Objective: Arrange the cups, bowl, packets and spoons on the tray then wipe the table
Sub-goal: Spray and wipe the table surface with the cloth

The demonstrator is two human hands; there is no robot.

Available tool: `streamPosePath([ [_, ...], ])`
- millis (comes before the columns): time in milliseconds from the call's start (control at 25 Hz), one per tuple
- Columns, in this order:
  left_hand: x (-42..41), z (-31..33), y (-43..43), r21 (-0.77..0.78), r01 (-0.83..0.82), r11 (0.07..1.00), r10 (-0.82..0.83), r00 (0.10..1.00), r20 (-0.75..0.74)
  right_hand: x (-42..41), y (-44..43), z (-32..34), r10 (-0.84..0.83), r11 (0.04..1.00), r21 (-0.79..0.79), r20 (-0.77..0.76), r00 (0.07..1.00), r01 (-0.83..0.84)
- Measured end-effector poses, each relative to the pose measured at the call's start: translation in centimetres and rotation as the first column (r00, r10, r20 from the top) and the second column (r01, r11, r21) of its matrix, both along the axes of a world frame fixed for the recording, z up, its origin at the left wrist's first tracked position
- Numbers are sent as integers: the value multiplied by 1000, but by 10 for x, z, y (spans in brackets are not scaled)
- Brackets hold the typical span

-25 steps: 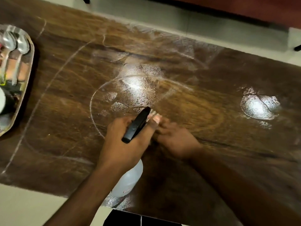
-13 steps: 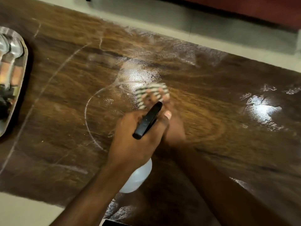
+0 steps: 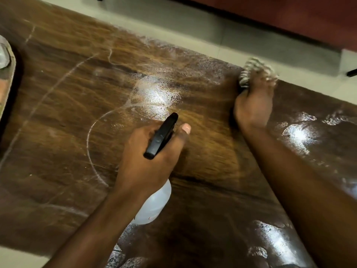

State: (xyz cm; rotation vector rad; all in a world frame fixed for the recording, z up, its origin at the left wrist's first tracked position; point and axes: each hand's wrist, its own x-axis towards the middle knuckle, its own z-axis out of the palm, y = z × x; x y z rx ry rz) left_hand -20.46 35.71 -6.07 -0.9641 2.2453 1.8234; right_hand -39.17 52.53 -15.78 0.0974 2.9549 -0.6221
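My left hand (image 3: 146, 163) grips a clear spray bottle (image 3: 154, 204) with a black trigger head, held over the middle of the dark wooden table (image 3: 58, 132). My right hand (image 3: 253, 105) presses a striped cloth (image 3: 251, 71) onto the table near its far edge, and both are motion-blurred. A patch of spray droplets (image 3: 154, 95) lies just beyond the bottle's nozzle. Only the rim of the metal tray (image 3: 8, 89) shows at the far left; its contents are cut off.
Wet shiny patches (image 3: 301, 132) lie on the table at the right and front right. Pale wipe streaks arc across the left half. Light floor runs beyond the far edge, with a reddish-brown furniture piece (image 3: 289, 20) at the top right.
My right hand has swept the cloth from the middle of the table, by the bottle, out to the far right edge. The view has shifted right, pushing the tray nearly out of frame.
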Motion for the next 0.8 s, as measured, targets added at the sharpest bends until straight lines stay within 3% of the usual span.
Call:
streamPosePath([
  [80, -3, -1, 2, 15, -1, 1000, 1, 1000, -1, 42, -40, -4, 308, 952, -23, 46, 950, -307],
  [120, -5, -2, 2, 19, 3, 1000, -3, 1000, -5, 64, -56, 1, 486, 874, -56, 118, 866, -482],
  [200, -10, -6, 3, 13, -8, 1000, 8, 1000, -11, 90, -66, 11, 745, 665, -230, 273, 609, -711],
  [240, -12, -6, 2, 9, -15, 1000, 15, 1000, -20, 86, -60, 14, 846, 532, -268, 211, 490, -803],
  [320, -17, -7, -1, 5, -26, 1000, 26, 999, -46, 61, -41, 12, 914, 406, -128, 57, 402, -905],
  [360, -20, -7, -4, 3, -36, 999, 36, 998, -56, 45, -28, 7, 889, 458, -51, 43, 457, -887],
  [440, -23, -6, -10, -8, -67, 998, 66, 996, -53, 7, 1, 0, 710, 697, 90, 44, 702, -711],
  [520, -25, -7, -16, -28, -98, 995, 97, 995, -29, -19, 12, -3, 376, 926, 45, -1, 926, -376],
  [560, -26, -8, -18, -42, -118, 992, 117, 993, -20, -23, 7, -3, 239, 971, -2, -31, 971, -239],
  [640, -26, -9, -22, -86, -173, 981, 174, 985, 7, -14, -22, -5, 171, 985, -27, -39, 985, -172],
  [720, -25, -11, -26, -103, -209, 972, 211, 977, 11, 18, -58, -10, 372, 926, -52, -31, 928, -373],
  [760, -23, -12, -29, -93, -222, 971, 223, 975, 6, 39, -74, -11, 545, 836, -63, -16, 838, -545],
  [800, -21, -14, -33, -76, -237, 969, 238, 971, -2, 60, -87, -11, 723, 689, -80, 12, 690, -720],
])
